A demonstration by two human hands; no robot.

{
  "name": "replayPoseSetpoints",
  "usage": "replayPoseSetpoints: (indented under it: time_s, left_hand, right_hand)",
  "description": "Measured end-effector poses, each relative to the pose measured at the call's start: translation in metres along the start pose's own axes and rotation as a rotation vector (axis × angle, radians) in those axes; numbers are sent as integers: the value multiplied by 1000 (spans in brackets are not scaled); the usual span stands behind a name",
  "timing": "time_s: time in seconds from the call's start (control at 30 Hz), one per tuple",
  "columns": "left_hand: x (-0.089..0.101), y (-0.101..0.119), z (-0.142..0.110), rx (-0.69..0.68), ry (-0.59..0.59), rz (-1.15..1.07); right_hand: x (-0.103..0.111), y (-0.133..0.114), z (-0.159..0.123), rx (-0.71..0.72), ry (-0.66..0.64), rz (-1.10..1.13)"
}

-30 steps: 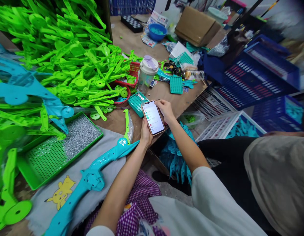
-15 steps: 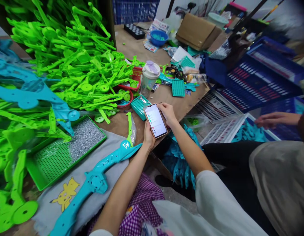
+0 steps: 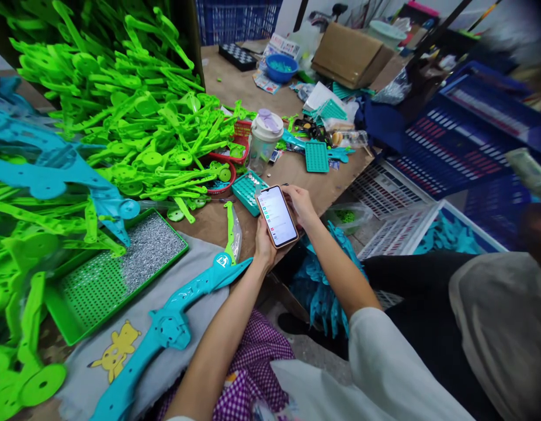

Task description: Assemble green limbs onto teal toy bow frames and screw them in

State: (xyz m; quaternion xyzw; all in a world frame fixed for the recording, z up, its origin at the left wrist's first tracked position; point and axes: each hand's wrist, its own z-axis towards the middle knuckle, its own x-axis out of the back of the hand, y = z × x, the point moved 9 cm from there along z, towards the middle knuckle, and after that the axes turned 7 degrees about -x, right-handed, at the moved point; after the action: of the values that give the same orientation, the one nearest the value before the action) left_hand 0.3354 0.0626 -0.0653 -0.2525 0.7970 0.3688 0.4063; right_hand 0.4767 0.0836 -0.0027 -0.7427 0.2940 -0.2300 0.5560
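Observation:
A smartphone point(image 3: 278, 216) with a lit white screen is held above the table's front edge. My left hand point(image 3: 264, 242) is closed round its lower left side. My right hand point(image 3: 300, 204) grips its upper right edge with curled fingers, partly hidden behind the phone. Just beyond the phone lies a small teal tray point(image 3: 245, 190) with white round pieces. Left of my forearm, a long blue plastic part point(image 3: 170, 327) rests on a grey cloth point(image 3: 200, 248), near a thin lime green part point(image 3: 230, 228).
A green tray point(image 3: 89, 286) holds many small silver pins point(image 3: 154, 240). Lime green parts point(image 3: 143, 117) are heaped at the left. A lidded cup point(image 3: 264, 140) stands behind the teal tray. At right, a person point(image 3: 498, 316) is beside a white crate point(image 3: 467, 210) of blue parts.
The other person's hand and arm at the right have drawn back and up, now blurred at the frame's edge. My hands and the phone stay nearly still.

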Motion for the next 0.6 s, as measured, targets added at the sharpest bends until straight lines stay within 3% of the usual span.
replayPoseSetpoints:
  time_s: [0.6]
  left_hand:
    - [-3, 1, -4, 8, 26, 31]
  right_hand:
    - [0, 5, 1, -33, 30, 1]
